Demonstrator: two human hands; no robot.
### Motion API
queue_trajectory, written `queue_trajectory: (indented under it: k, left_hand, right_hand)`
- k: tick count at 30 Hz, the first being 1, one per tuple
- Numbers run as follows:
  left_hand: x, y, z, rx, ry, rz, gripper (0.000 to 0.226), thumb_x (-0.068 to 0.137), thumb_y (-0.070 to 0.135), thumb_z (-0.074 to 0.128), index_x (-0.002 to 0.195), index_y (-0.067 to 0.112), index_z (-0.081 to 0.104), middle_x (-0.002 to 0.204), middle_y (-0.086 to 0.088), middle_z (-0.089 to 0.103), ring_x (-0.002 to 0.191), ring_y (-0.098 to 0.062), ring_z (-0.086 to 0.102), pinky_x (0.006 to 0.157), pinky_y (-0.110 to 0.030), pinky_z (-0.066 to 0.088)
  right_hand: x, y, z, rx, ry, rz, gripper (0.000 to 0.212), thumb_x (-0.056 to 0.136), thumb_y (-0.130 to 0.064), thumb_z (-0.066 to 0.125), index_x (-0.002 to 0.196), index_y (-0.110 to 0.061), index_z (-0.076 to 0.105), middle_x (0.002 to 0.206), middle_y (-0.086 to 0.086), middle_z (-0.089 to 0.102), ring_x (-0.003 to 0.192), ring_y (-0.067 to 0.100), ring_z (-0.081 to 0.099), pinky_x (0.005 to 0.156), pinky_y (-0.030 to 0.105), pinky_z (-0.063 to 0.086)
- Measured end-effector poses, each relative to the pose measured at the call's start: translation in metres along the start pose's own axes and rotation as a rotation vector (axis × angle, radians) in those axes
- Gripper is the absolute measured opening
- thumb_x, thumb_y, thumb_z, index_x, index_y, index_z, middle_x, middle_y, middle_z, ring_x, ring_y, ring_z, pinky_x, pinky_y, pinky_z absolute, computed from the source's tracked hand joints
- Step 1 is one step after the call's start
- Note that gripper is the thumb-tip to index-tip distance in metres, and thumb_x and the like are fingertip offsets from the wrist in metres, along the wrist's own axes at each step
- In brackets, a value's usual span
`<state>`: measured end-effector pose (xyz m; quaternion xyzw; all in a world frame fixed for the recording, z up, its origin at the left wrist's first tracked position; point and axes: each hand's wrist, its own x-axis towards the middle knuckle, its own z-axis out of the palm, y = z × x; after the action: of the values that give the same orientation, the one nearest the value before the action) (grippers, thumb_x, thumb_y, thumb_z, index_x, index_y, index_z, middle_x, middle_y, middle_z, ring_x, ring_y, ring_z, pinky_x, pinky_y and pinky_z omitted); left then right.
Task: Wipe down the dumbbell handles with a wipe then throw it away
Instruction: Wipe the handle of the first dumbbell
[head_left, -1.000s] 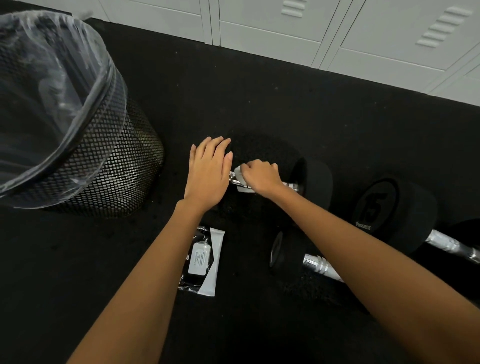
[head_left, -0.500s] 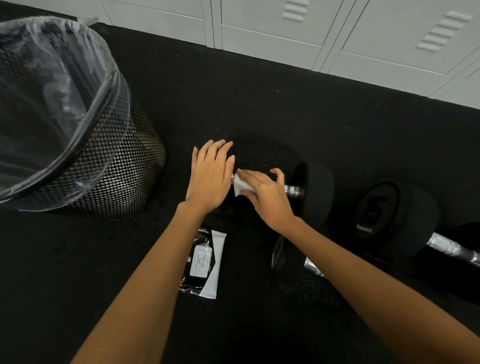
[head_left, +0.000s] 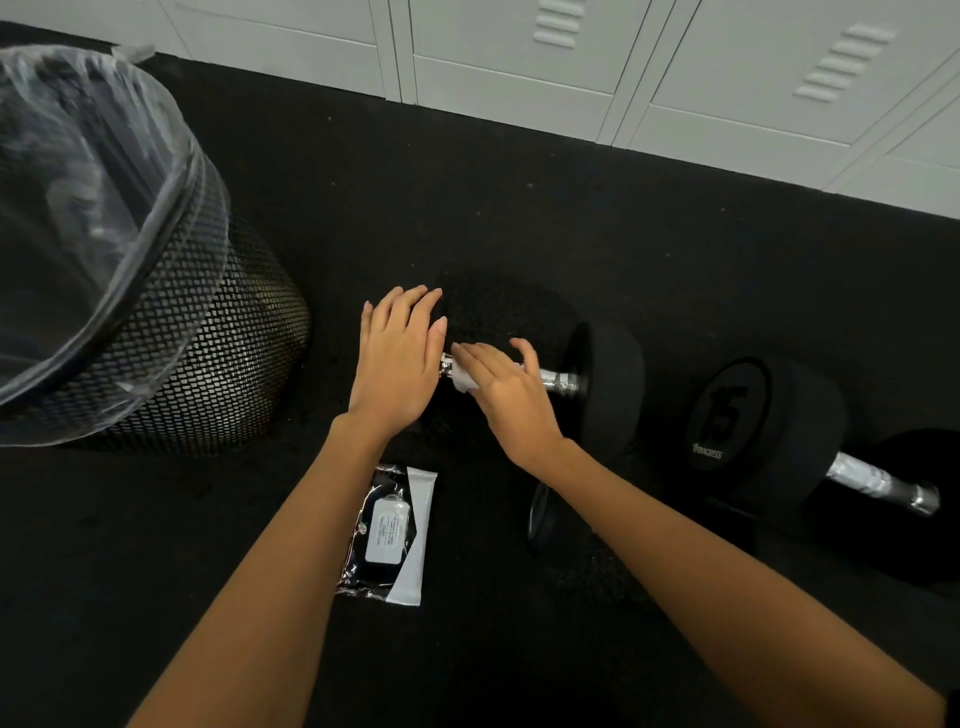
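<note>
A black dumbbell lies on the floor, its chrome handle (head_left: 558, 383) showing between my hands and its right head (head_left: 610, 384). My left hand (head_left: 397, 361) rests flat, fingers together, on the dumbbell's left head, which it mostly hides. My right hand (head_left: 511, 395) presses a white wipe (head_left: 464, 378) around the handle, fingers extended over it. A second dumbbell marked 15 (head_left: 737, 421) lies to the right with its chrome handle (head_left: 878, 480) bare. A third dumbbell's head (head_left: 543, 512) peeks out under my right forearm.
A black mesh bin (head_left: 171, 358) lined with a clear plastic bag stands at the left. A black wipe packet (head_left: 392, 535) with a white label lies on the black rubber floor (head_left: 467, 197) between my forearms. Grey lockers (head_left: 623, 78) run along the back.
My right hand has rolled from a closed grip over the handle to flatter, extended fingers with the wipe under them. My left hand has stayed on the dumbbell head.
</note>
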<state>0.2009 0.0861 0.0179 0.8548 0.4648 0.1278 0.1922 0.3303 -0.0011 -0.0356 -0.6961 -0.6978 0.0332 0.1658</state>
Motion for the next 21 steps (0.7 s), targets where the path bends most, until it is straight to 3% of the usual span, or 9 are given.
queue_trajectory:
  k: [4, 9, 14, 21]
  left_hand:
    - [0.000, 0.000, 0.000, 0.004, -0.001, -0.002, 0.042, 0.102, 0.028, 0.030, 0.141, 0.014, 0.038, 0.146, -0.006, 0.038, 0.141, -0.023, 0.023, 0.116, -0.048, 0.011]
    - [0.000, 0.002, -0.002, -0.011, -0.002, -0.009, 0.042, 0.102, 0.027, 0.030, 0.140, 0.014, 0.039, 0.147, -0.006, 0.038, 0.141, -0.023, 0.023, 0.116, -0.047, 0.010]
    - [-0.001, 0.001, 0.000, 0.005, -0.004, -0.014, 0.042, 0.102, 0.027, 0.029, 0.141, 0.014, 0.037, 0.148, -0.005, 0.037, 0.142, -0.022, 0.021, 0.116, -0.047, 0.009]
    - [-0.006, 0.005, 0.002, -0.081, 0.068, -0.060, 0.042, 0.102, 0.025, 0.029, 0.142, 0.014, 0.037, 0.149, -0.003, 0.036, 0.143, -0.017, 0.018, 0.117, -0.038, 0.001]
  right_hand:
    - [0.002, -0.013, 0.001, 0.183, 0.090, 0.171, 0.049, 0.079, -0.007, 0.072, 0.126, -0.013, 0.060, 0.125, 0.002, 0.064, 0.119, 0.018, 0.057, 0.111, 0.044, 0.021]
    - [0.016, -0.016, -0.001, 0.178, 0.025, 0.137, 0.042, 0.080, -0.015, 0.072, 0.121, -0.010, 0.062, 0.113, 0.003, 0.069, 0.108, 0.018, 0.063, 0.109, 0.040, 0.023]
    - [0.006, -0.004, -0.005, 0.266, 0.007, 0.050, 0.044, 0.083, -0.006, 0.067, 0.127, -0.008, 0.059, 0.127, 0.006, 0.062, 0.122, 0.020, 0.055, 0.113, 0.039, 0.022]
    - [0.003, -0.034, -0.006, 0.262, 0.003, 0.318, 0.040, 0.097, -0.017, 0.047, 0.136, -0.010, 0.049, 0.141, 0.005, 0.050, 0.136, 0.018, 0.039, 0.117, 0.042, 0.013]
